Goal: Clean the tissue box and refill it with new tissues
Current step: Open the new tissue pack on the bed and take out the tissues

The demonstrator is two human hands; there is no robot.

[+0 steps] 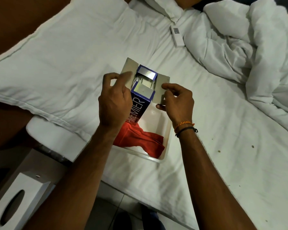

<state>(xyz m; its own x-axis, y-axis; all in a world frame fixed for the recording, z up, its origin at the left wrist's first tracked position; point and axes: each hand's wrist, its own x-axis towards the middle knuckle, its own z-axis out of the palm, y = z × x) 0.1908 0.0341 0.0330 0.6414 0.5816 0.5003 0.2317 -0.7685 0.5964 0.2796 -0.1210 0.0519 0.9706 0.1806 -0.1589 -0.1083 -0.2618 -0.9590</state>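
A blue "PREMIER" tissue carton (137, 108) stands on end in a white tray (166, 130) on the bed, its top flaps spread apart. My left hand (114, 100) grips the carton's left side and left grey flap. My right hand (176, 100) pinches the right grey flap (163, 79). Under the carton in the tray lies a red cloth (140, 140). The white tissue box cover (22, 200), with its oval slot, sits at the bottom left, off the bed.
A white pillow (56, 60) lies left of the tray and a crumpled white duvet (256, 47) at the right. A white remote (177, 35) rests on the sheet at the back. The bed's edge and tiled floor (116, 205) are below.
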